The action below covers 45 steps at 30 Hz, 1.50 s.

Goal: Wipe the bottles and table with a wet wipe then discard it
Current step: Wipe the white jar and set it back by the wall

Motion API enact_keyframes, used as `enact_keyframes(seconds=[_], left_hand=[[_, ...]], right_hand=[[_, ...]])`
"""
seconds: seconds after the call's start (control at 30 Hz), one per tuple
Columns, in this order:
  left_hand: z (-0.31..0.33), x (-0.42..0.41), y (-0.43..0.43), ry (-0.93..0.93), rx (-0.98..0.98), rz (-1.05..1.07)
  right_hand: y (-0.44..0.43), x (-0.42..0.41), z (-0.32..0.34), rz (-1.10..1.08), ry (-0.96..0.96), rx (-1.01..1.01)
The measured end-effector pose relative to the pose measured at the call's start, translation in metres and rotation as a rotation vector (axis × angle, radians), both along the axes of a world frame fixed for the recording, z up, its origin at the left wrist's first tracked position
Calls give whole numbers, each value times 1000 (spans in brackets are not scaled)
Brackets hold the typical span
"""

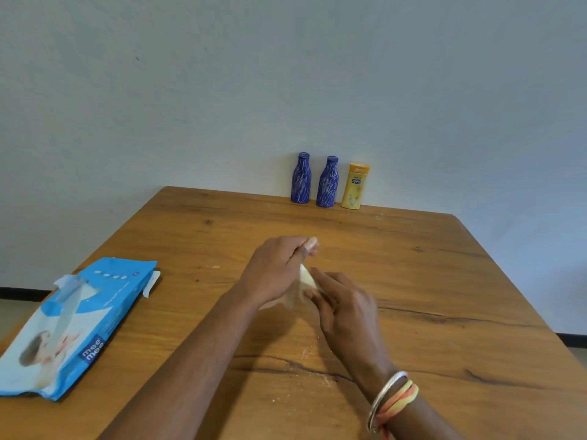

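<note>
Both hands were at frame centre, above the table [444, 281], with the wet wipe [305, 282] between them.

- The left hand [276, 268] had its fingers curled and gripped the wipe's upper part. Loose folds hung below the palm.
- The right hand [346, 309] had its fingers laid fairly straight against the wipe's right edge. The thumb was hidden, so I couldn't tell if it pinched or only touched.
- The wipe was bunched and part-folded, not spread out. It looked close to the tabletop, but contact was unclear.

Handling, as a judgement: the wipe is thin, limp, damp and very light. It has no stiffness, so it will droop and cling to itself. Best to pinch two corners to open it, then wad it flat under the fingers for wiping. It may tear if yanked.

The two blue bottles [300, 179] and the yellow bottle [355, 185] stood upright in a row at upper centre, by the table's far edge against the wall and well apart from the hands. They look small and light, so likely to tip or slide under a wipe. Steady each one with the free hand around the body.

The wipes pack [73, 322] lay at lower left with its flap open. Pale specks [305, 354] dotted the wood at lower centre.

Wiping looked not yet begun.
</note>
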<state>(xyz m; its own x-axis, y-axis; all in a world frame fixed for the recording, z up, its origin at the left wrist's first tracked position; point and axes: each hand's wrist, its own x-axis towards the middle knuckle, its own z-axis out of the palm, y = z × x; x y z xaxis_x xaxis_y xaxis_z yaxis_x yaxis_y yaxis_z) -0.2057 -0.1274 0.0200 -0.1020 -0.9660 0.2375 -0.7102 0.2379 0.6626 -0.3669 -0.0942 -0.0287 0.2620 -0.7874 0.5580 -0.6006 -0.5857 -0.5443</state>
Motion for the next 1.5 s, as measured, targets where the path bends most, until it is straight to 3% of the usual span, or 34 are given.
enact_keyframes(seconds=[0.1, 0.2, 0.27, 0.4, 0.5, 0.6, 0.67, 0.7, 0.77, 0.83, 0.9, 1.0, 1.1, 1.27, 1.43, 1.5], left_hand=[[1, 0, -2, -343, 12, 20], [-4, -8, 9, -385, -162, 35], [-6, -16, 16, -323, -165, -1], [2, -36, 30, -71, -38, -116], [1, -35, 31, 125, 2, -82], [2, -20, 38, 330, -243, -5], [-2, -10, 47, 504, -437, 218], [-7, -6, 51, 617, -437, 373], [-17, -3, 57, 935, -194, 521], [-27, -7, 56, 1253, 92, 424], [-28, -13, 57, 1386, 170, 313], [-23, -14, 55, 1373, 141, 240], [-21, -14, 54, 1293, 117, 254], [-26, -35, 60, 1113, 54, 202], [-40, -48, 68, 1255, 113, 125], [-40, -49, 67, 1232, 82, 160]], right_hand=[[-2, 1, 5, -6, 60, -40], [-6, 3, 6, -30, -64, 33], [-6, 7, 4, -7, -166, 107], [0, 12, 7, 50, -298, 196], [-2, 12, 11, 51, -290, 231], [-4, 9, 19, 31, -288, 231], [-8, 6, 22, -12, -386, 274], [-9, 4, 24, -16, -458, 314], [-8, 6, 26, 30, -589, 410], [-4, 12, 30, 81, -664, 476], [-1, 16, 28, 86, -645, 488], [0, 16, 27, 42, -520, 489], [3, 13, 37, 89, -588, 536], [2, 36, 50, 39, -488, 397], [-12, 51, 59, -36, -622, 398], [-13, 54, 57, -1, -569, 389]])
